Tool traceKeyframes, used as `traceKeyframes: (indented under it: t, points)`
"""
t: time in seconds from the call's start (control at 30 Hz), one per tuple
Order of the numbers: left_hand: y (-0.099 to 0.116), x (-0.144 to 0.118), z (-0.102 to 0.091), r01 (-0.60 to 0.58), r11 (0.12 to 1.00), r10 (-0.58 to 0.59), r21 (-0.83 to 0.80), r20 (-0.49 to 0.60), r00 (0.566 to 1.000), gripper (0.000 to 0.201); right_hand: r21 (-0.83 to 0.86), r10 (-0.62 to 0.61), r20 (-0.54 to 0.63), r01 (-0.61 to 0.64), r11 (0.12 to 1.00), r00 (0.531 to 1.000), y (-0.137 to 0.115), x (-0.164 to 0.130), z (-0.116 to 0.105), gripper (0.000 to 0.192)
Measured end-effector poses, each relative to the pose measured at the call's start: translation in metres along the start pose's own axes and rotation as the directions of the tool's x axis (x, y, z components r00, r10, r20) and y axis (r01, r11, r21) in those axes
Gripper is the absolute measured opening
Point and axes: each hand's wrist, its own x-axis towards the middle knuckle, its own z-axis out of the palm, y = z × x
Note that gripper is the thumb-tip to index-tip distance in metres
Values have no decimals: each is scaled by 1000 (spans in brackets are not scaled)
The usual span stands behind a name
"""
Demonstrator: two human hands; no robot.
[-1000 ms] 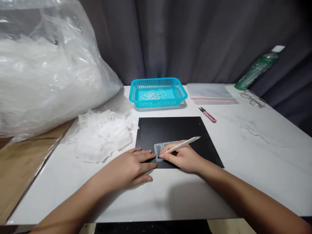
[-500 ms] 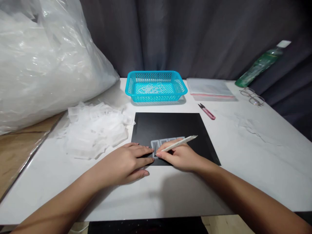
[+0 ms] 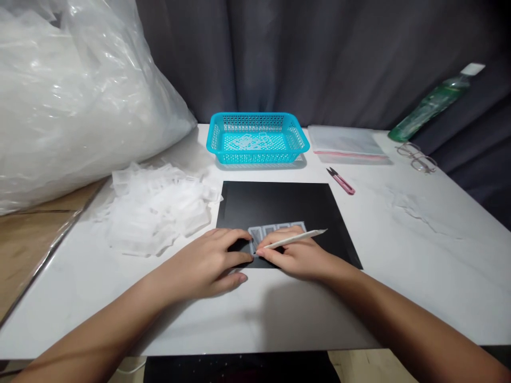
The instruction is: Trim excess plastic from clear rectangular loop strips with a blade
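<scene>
A translucent plastic strip with several framed compartments lies on the black mat. My right hand is closed in a pinch round a slim white pen-like tool. Its tapered back end points up to the right; the working tip sits low at the strip's left compartment, mostly hidden by my fingers. My left hand lies with fingers apart, two fingertips at the strip's left edge and the thumb on the white table. The strip's lower right part is covered by my right hand.
White translucent plastic pieces are heaped at left, before a big clear bag. Behind the mat stands a blue basket with small pieces inside. Pink thread snips, zip bags, glasses and a green bottle are at right.
My left index finger has lifted and spread upward along the strip's left edge. The tool's back end has tipped slightly lower. The whole view has shifted slightly.
</scene>
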Motion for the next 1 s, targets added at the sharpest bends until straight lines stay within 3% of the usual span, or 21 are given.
traceKeyframes:
  t: [0.1, 0.37, 0.57, 0.67, 0.73, 0.8, 0.87, 0.9, 1.0]
  points:
    - [2, 2, -2, 3, 1000, -3, 8, 20, 1000, 28, -52, -18, 38, 20, 998, 999, -1, -1, -5, 24]
    - [0, 1, -3, -19, 1000, 19, 6, -5, 1000, 30, 5, -1, 55, 1, 1000, 999, 3, -2, -4, 14]
    - [0, 2, -2, -18, 1000, 18, 18, -34, 999, 27, -177, -131, 20, 132, 975, 991, 3, -6, 3, 17]
    - [0, 2, -2, -7, 1000, 8, 17, -31, 999, 29, -252, -206, 56, 214, 944, 977, 8, -8, 10, 22]
    - [0, 3, -2, 3, 1000, -3, 15, -20, 1000, 31, -216, -170, -22, 162, 963, 985, 12, -6, 11, 22]
    - [0, 4, -3, 8, 1000, -8, 16, -10, 1000, 32, -160, -99, -176, 71, 985, 979, 17, -1, 4, 19]
    - [0, 5, -4, 1, 1000, -1, 20, -8, 1000, 32, -151, -34, -365, -23, 988, 931, 26, 3, -12, 17]
    - [1, 5, -5, -3, 1000, 3, 23, -11, 1000, 32, -173, -1, -488, -95, 980, 873, 32, 4, -23, 16]
    - [0, 4, -5, -19, 999, 20, 37, -18, 1000, 32, -195, 73, -783, -355, 914, 618, 56, -4, -63, 15]
